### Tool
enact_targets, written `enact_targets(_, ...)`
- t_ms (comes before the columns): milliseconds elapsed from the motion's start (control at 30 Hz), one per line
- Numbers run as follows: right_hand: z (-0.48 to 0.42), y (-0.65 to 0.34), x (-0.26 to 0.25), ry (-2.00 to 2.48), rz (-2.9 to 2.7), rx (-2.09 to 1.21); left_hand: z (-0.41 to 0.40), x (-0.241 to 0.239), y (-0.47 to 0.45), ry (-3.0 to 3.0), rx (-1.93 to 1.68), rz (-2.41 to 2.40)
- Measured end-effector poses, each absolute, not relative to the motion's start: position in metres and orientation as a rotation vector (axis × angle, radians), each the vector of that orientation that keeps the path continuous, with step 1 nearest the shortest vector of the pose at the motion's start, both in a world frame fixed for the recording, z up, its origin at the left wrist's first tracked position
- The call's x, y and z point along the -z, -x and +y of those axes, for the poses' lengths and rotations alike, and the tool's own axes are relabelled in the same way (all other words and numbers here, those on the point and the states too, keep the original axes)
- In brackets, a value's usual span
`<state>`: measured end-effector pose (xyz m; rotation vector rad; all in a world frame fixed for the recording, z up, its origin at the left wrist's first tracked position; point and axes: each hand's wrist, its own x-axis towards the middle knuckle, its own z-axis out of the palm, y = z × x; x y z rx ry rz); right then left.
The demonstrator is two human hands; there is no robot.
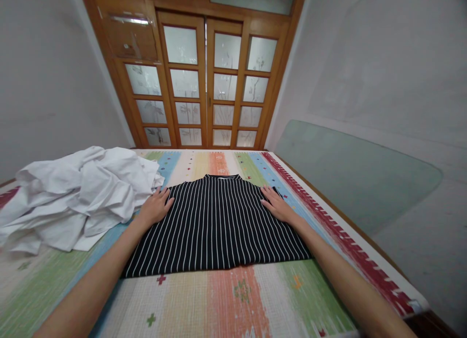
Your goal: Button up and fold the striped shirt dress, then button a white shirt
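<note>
A black shirt with white stripes (219, 226) lies flat in front of me, its collar at the far side and a straight edge nearest me. My left hand (156, 205) rests on its upper left edge, fingers extended. On the opposite upper edge lies my right hand (278, 204), palm down with the fingers spread. Neither hand grasps the cloth. The shirt's sleeves are mostly out of sight.
A heap of white cloth (87, 192) lies to the left, close to my left hand. Beneath everything is a colourful striped cover (189, 304). Wooden doors with glass panes (188, 82) stand beyond, and a pale green panel (350, 168) leans on the right wall.
</note>
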<state>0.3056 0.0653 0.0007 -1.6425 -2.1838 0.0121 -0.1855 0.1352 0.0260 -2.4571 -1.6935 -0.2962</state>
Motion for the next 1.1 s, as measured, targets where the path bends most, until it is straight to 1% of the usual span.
enact_targets(167,0.048,-0.292,-0.005,1.712,-2.186,0.044,0.116,-0.043,0.166,2.447,0.362,-1.551)
enact_targets(300,0.022,-0.246,-0.018,1.542,-2.351,-0.04,0.089,-0.051,0.121,2.615,0.357,-1.502)
enact_targets(433,-0.006,-0.193,-0.03,1.327,-2.502,-0.178,0.052,-0.047,0.073,2.88,0.353,-1.327)
enact_targets(567,-0.024,-0.168,-0.033,1.241,-2.578,-0.261,0.032,-0.035,0.053,3.016,0.293,-1.184)
enact_targets(833,-0.034,-0.193,-0.033,1.304,-2.583,-0.303,0.052,-0.02,0.09,2.984,0.278,-1.229)
enact_targets(967,-0.04,-0.212,-0.031,1.393,-2.558,-0.261,0.063,-0.017,0.118,2.879,0.272,-1.353)
enact_targets(1100,-0.042,-0.235,-0.025,1.518,-2.537,-0.174,0.065,-0.01,0.144,2.81,0.33,-1.361)
